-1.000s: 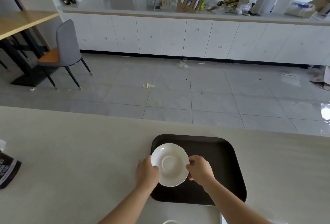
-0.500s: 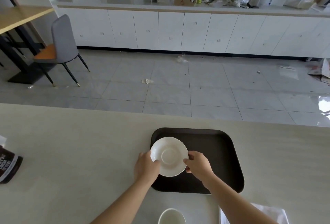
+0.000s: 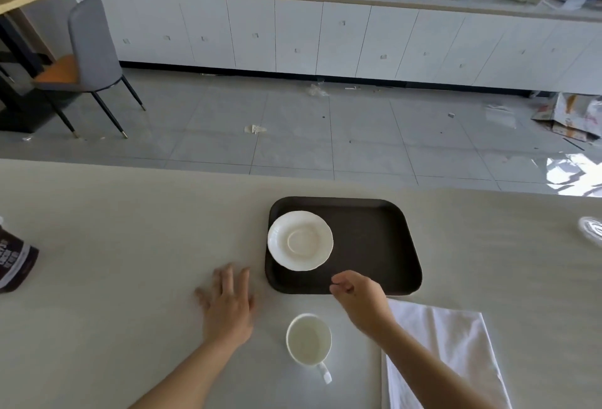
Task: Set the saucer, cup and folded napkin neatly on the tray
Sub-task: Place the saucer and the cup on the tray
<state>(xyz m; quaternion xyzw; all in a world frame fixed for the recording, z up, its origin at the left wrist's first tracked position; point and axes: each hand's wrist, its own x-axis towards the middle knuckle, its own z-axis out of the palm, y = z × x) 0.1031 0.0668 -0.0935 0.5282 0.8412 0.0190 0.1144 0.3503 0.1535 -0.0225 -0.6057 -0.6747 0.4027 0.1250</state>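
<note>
A white saucer lies in the left half of the dark brown tray, its left rim at the tray's edge. A white cup stands empty on the counter near me, handle toward me. A white folded napkin lies to the cup's right, partly under my right forearm. My left hand rests flat and open on the counter left of the tray. My right hand hovers over the tray's near edge, fingers loosely curled, holding nothing.
A dark packet lies at the counter's left edge. A clear round object sits at the far right. Beyond the counter are tiled floor, a grey chair and white cabinets.
Both hands have let go of the saucer, which now rests on the tray, and drawn back toward me. The view has tilted down, showing the cup and napkin.
</note>
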